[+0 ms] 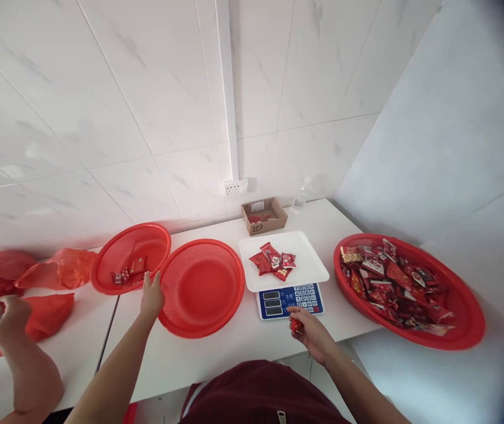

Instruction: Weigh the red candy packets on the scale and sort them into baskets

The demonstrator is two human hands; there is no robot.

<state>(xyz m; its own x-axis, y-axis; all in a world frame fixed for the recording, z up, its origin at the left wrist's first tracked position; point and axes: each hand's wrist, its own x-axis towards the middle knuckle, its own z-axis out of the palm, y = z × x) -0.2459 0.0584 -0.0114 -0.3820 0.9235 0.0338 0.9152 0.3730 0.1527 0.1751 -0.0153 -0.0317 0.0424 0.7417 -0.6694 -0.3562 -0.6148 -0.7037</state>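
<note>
My left hand (152,294) is at the near rim of the left red basket (115,250), fingers over its edge and thumb beside the middle red basket (201,288). A few small red packets (138,265) lie in the left basket. In my right hand (311,331), a small red packet (297,325) is pinched just in front of the blue keypad of a digital scale (273,303). Several red snack packets (272,258) rest on the scale's white tray (309,265). What the left fingertips grip is partly hidden.
On the right, a large red basin (464,306) holds many snack packets. A cardboard box (264,216) and a clear bottle (299,199) stand by the wall. At left, another person's hand (9,321) is near red plastic bags (57,268).
</note>
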